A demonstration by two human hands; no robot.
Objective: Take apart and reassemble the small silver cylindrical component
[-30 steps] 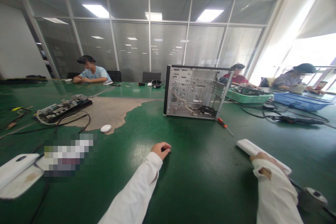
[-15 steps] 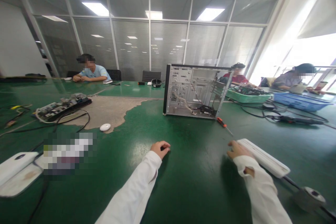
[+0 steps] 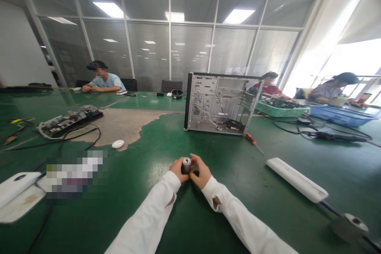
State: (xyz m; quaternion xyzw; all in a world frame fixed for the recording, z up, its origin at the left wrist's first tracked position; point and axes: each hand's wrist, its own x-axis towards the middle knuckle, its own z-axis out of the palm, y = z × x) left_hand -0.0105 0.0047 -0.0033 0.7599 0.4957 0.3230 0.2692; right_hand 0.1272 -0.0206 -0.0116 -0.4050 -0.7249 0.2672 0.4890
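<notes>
A small grey metal cylinder point(image 3: 186, 164) stands upright between my hands, a dark spot at the centre of its pale top. My left hand point(image 3: 177, 168) is closed around its left side. From the right, the thumb and fingers of my right hand point(image 3: 201, 171) curl against it. Beyond the hands stands an open computer case point(image 3: 222, 103) with loose wires inside. A screwdriver point(image 3: 250, 139) with an orange-and-black handle lies by the case's right corner.
To the right lie a white power strip point(image 3: 297, 179), a round grey object point(image 3: 349, 228), a green basket point(image 3: 282, 110) of cables and a blue basket point(image 3: 342, 116). Leftward are a circuit assembly point(image 3: 71, 121), cables and a white disc point(image 3: 118, 144). Several people sit around the table.
My right hand has moved left, from beside the power strip to my left hand. The grey cylinder now shows between them. My left hand has barely shifted.
</notes>
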